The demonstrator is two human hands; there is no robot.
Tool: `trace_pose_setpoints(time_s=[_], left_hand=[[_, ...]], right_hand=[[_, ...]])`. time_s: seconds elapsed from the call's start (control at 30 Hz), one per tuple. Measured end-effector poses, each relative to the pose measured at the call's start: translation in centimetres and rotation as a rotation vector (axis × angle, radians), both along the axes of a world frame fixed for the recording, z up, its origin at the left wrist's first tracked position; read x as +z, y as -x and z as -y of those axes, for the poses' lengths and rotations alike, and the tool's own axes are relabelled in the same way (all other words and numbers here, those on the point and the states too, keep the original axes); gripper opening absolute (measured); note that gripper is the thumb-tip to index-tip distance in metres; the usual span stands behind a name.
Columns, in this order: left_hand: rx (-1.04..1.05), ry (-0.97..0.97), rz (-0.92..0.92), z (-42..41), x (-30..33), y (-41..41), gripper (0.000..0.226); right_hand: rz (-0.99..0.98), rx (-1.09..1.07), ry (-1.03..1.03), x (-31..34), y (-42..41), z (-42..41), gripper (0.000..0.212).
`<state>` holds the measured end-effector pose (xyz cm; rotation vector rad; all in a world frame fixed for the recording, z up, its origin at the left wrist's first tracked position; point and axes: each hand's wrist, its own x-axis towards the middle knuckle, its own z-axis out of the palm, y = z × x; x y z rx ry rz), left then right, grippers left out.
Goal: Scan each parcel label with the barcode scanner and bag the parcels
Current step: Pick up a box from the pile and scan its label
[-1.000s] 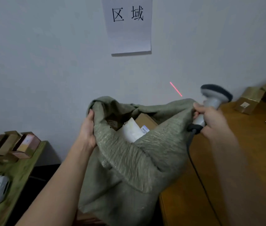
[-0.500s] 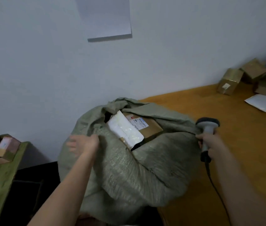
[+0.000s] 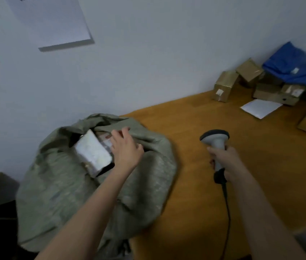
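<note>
While the right hand grips the handle of a grey handheld barcode scanner above the orange-brown wooden table, its dark head upright and its black cable trailing toward the table's near edge, the left hand reaches over the mouth of a grey-green woven sack, fingers loosely spread and pinching nothing; whether the fingertips touch the fabric cannot be told. The sack slumps against the table's left edge, beside the white wall. Inside its open mouth lies a white padded parcel, tilted, with a brown cardboard box bearing a label partly hidden beneath the left hand. At the table's far right corner, a cluster of brown cardboard boxes sits against the wall, a blue plastic mailer bag draped over them, and a flat white envelope lies just in front. A white paper sheet hangs on the wall above the sack.
</note>
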<state>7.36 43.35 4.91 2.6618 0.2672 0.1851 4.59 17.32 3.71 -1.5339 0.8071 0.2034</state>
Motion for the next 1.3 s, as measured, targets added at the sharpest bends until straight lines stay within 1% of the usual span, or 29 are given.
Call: trace_pose_setpoints(time_s=[0.07, 0.17, 0.27, 0.43, 0.53, 0.6, 0.7, 0.8, 0.93, 1.07, 1.2, 1.3], left_hand=[[-0.035, 0.001, -0.041, 5.0, -0.6, -0.5, 0.058], [-0.101, 0.017, -0.078, 12.2, -1.0, -0.7, 0.058], [-0.152, 0.006, -0.098, 16.9, -0.7, -0.7, 0.058], [-0.208, -0.055, -0.143, 20.3, -0.2, -2.1, 0.057], [-0.262, -0.063, -0.162, 21.7, -0.5, -3.4, 0.054], [-0.308, -0.027, -0.183, 23.0, -0.7, -4.5, 0.052], [-0.392, 0.001, -0.229, 25.8, -1.4, -5.9, 0.051], [-0.473, 0.054, -0.263, 29.4, -2.0, -6.5, 0.055], [-0.585, 0.085, -0.313, 34.8, -2.9, -7.1, 0.061], [-0.662, 0.054, -0.335, 40.8, -3.7, -8.4, 0.065], [-0.663, 0.003, -0.275, 48.7, -4.3, -10.5, 0.066], [-0.707, 0.038, -0.322, 56.7, -4.2, -11.3, 0.068]], right_hand=[[0.020, -0.012, -0.002, 0.5, 0.4, 4.2, 0.048], [0.046, -0.061, 0.028, 1.3, 1.3, 10.1, 0.044], [0.088, -0.075, 0.023, 2.6, 1.2, 14.5, 0.041], [0.174, -0.098, -0.032, 4.0, 1.3, 17.9, 0.032], [0.183, -0.148, -0.071, 4.3, 2.2, 19.1, 0.034], [0.184, -0.202, -0.078, 4.5, 2.5, 20.0, 0.035], [0.200, -0.273, -0.052, 5.0, 2.4, 22.1, 0.029], [0.230, -0.333, -0.033, 5.0, 2.1, 25.0, 0.025], [0.244, -0.420, -0.066, 4.7, 1.7, 29.8, 0.025], [0.291, -0.528, -0.068, 3.6, 0.6, 36.6, 0.023], [0.344, -0.600, -0.086, 2.9, -1.7, 45.5, 0.021], [0.319, -0.589, -0.102, 2.6, -2.8, 52.6, 0.030]])
